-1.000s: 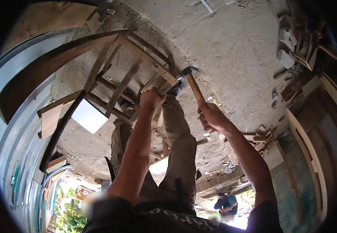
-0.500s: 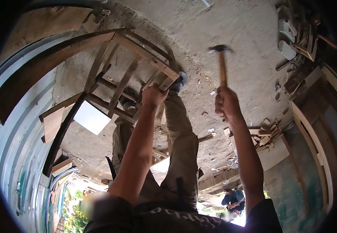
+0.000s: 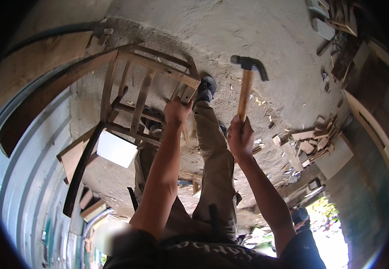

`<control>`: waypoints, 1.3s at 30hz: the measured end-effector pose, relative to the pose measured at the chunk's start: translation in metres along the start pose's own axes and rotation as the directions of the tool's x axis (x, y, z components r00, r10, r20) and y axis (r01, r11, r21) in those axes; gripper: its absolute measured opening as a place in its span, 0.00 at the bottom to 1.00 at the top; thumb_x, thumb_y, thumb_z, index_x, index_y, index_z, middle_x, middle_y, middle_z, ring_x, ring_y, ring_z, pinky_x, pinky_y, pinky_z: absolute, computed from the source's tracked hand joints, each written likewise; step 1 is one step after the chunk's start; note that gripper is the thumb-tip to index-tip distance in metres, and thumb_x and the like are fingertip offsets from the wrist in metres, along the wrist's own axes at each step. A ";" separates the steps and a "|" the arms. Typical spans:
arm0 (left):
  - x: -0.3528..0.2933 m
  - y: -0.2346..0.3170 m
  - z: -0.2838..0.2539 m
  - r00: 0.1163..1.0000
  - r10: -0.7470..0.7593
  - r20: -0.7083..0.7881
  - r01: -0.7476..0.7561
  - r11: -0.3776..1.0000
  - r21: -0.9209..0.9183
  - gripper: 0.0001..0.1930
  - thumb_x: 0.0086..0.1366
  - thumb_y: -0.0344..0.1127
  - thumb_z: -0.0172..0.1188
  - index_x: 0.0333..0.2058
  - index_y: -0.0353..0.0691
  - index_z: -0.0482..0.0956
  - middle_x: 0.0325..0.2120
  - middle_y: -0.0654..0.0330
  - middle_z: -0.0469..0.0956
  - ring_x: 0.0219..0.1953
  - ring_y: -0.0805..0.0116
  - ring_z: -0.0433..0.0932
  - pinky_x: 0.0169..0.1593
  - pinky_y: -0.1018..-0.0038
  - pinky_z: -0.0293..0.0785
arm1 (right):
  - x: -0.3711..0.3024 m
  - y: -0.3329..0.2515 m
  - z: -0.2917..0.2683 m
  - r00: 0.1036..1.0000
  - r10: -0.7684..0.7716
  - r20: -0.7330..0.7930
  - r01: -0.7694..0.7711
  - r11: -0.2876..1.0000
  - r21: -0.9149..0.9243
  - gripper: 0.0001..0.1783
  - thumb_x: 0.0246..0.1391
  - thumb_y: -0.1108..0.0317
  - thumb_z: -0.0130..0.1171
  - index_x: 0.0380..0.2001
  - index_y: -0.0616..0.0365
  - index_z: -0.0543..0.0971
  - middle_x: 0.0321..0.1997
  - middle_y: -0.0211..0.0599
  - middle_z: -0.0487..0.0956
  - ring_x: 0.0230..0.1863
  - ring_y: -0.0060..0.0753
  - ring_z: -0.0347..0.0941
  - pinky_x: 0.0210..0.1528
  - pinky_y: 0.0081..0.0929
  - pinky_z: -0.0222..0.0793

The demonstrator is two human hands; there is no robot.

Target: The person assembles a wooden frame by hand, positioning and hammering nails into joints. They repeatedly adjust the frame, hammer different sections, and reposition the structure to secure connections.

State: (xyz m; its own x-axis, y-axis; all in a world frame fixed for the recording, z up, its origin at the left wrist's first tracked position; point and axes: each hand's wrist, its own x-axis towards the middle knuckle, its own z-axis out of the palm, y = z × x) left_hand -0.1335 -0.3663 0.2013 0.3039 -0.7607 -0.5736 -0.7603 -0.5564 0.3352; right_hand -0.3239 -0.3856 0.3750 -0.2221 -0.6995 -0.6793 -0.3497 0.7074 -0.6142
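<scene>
My left hand [image 3: 178,112] is closed round the near corner of a wooden frame [image 3: 158,67], which looks like part of a chair with rails, slats and long dark side pieces. The frame leans over the floor in front of my legs. To the right, my right hand [image 3: 240,138] grips a claw hammer [image 3: 246,92] low on its wooden handle. Its dark metal head points up and away from me, apart from the frame. My fingers hide the lower end of the handle. No nail shows at the frame's corner.
Corrugated metal sheeting [image 3: 24,139] lines the left side. A white board [image 3: 117,149] lies below the frame. Wood scraps [image 3: 313,142] are heaped at the right, beside leaning panels [image 3: 373,130]. My shoe [image 3: 207,87] stands close to the frame's corner. Another person [image 3: 300,217] is behind, lower right.
My right hand and the hammer have shifted left and lower, and the hammer's head has turned so its claw shows. My left hand keeps its hold on the frame. The whole view has tilted slightly.
</scene>
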 end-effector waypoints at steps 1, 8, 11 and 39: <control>0.000 0.002 0.000 1.000 0.005 0.001 -0.006 1.000 0.008 0.23 0.51 0.55 0.66 0.26 0.36 0.80 0.22 0.42 0.80 0.28 0.42 0.81 0.36 0.52 0.79 | -0.006 0.012 0.002 1.000 0.028 -0.003 -0.028 0.999 -0.040 0.22 0.66 0.51 0.47 0.32 0.63 0.72 0.17 0.40 0.73 0.19 0.33 0.73 0.23 0.34 0.67; 0.009 -0.008 0.002 0.998 0.046 0.034 -0.040 0.985 -0.170 0.25 0.53 0.56 0.64 0.29 0.33 0.82 0.24 0.42 0.80 0.31 0.41 0.81 0.37 0.53 0.77 | -0.052 0.061 0.030 0.970 0.239 -0.038 -0.235 0.968 0.083 0.30 0.65 0.43 0.44 0.32 0.66 0.72 0.21 0.49 0.75 0.26 0.45 0.77 0.30 0.41 0.68; 0.011 -0.009 -0.015 0.980 -0.027 0.196 0.081 0.959 -0.271 0.23 0.55 0.51 0.67 0.27 0.32 0.80 0.17 0.53 0.79 0.20 0.57 0.80 0.28 0.62 0.75 | -0.070 0.059 0.039 0.936 0.350 -0.027 -0.330 0.904 0.271 0.29 0.64 0.45 0.49 0.30 0.66 0.72 0.19 0.49 0.74 0.23 0.44 0.75 0.28 0.39 0.67; 0.089 -0.021 -0.211 0.920 -0.320 0.228 0.385 0.618 -0.685 0.34 0.54 0.76 0.55 0.23 0.49 0.58 0.15 0.69 0.57 0.17 0.73 0.57 0.26 0.76 0.56 | -0.090 0.112 0.093 0.897 0.441 0.012 -0.420 0.845 0.330 0.28 0.58 0.48 0.57 0.30 0.70 0.72 0.27 0.63 0.77 0.38 0.62 0.78 0.36 0.43 0.71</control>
State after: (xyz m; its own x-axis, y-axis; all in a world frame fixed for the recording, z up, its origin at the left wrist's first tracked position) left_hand 0.0307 -0.4923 0.3010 0.3922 -0.4454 -0.8048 0.0404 -0.8658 0.4988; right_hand -0.2585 -0.2337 0.3297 -0.3425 -0.3143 -0.8854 0.0984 0.9252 -0.3665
